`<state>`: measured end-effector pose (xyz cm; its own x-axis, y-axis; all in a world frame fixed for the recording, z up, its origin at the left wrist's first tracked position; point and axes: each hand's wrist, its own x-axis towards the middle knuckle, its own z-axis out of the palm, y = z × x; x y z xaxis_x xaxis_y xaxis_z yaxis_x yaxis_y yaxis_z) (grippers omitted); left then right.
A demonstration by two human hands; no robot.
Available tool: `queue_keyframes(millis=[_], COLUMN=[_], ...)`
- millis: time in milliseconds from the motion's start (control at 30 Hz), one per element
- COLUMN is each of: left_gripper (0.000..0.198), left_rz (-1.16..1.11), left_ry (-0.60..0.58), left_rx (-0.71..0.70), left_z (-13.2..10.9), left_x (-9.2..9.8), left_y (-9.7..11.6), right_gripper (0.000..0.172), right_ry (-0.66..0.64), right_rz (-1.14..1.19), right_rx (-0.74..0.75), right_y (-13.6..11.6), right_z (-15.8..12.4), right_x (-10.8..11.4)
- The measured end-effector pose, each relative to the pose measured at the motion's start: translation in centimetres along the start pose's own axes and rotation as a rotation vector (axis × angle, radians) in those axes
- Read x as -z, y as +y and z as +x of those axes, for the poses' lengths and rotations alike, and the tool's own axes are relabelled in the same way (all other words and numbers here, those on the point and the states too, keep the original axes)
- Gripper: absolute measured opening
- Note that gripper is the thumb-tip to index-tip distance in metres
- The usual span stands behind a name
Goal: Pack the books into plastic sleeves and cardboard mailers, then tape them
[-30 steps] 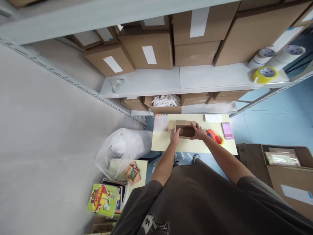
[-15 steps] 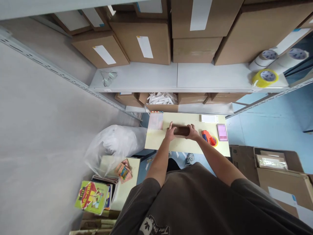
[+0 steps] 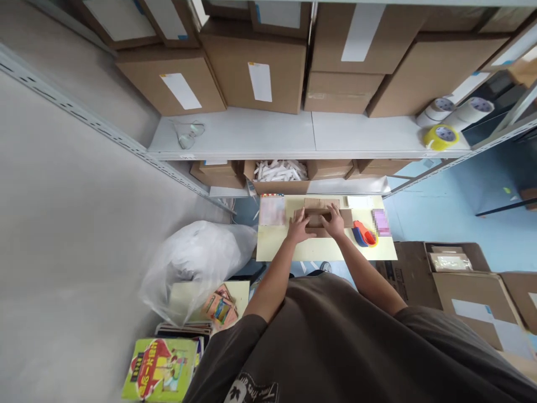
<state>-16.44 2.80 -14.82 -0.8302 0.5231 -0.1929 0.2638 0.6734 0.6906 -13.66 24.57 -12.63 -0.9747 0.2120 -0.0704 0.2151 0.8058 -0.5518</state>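
Observation:
A small brown cardboard box (image 3: 322, 213) lies on the pale yellow table (image 3: 293, 249), its flaps spread out to the sides. My left hand (image 3: 298, 228) presses on its left part with bent fingers. My right hand (image 3: 335, 221) rests on its top right, fingers curled over the edge. Both hands grip the box. An orange and blue tape dispenser (image 3: 363, 234) lies just right of my right hand. A pink pad (image 3: 381, 221) sits beyond it, and a sheet with a coloured strip (image 3: 272, 210) lies left of the box.
Grey metal shelves (image 3: 293, 140) hold large labelled cartons (image 3: 255, 73) and tape rolls (image 3: 440, 136). A box of white strips (image 3: 280, 172) stands under the shelf. A full plastic bag (image 3: 197, 263), picture books (image 3: 161, 369) and open cartons (image 3: 461, 280) surround the table.
The box's flaps have been folded outward and it sits flatter on the table. My hands have moved from its ends to its top. The camera has shifted slightly.

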Motion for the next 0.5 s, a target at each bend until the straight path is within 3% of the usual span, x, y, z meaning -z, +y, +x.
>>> queue_keyframes(millis=[133,267,400,500], left_gripper=[0.063,0.063,0.08,0.077], left_rz=[-0.055,-0.124,-0.247,-0.334], left_ry=[0.138,0.238,0.217,0.224], left_rx=[0.034,0.304,0.528,0.645], left_z=[-1.4,-1.4,-0.5,0.0], left_x=[3.5,6.8,8.0,7.7], left_y=[-4.2,-10.0,-15.7,-19.7], right_gripper=[0.068,0.07,0.077,0.082], right_ry=[-0.005,-0.111,-0.241,-0.382], right_rz=[0.185,0.312,0.282,0.188], right_rx=[0.082,0.038,-0.135,-0.268], right_y=[-6.2,-11.0,-12.8,-13.2], right_z=[2.4,5.8,7.9,8.2], right_x=[-4.4,-10.2,-15.8,-19.6])
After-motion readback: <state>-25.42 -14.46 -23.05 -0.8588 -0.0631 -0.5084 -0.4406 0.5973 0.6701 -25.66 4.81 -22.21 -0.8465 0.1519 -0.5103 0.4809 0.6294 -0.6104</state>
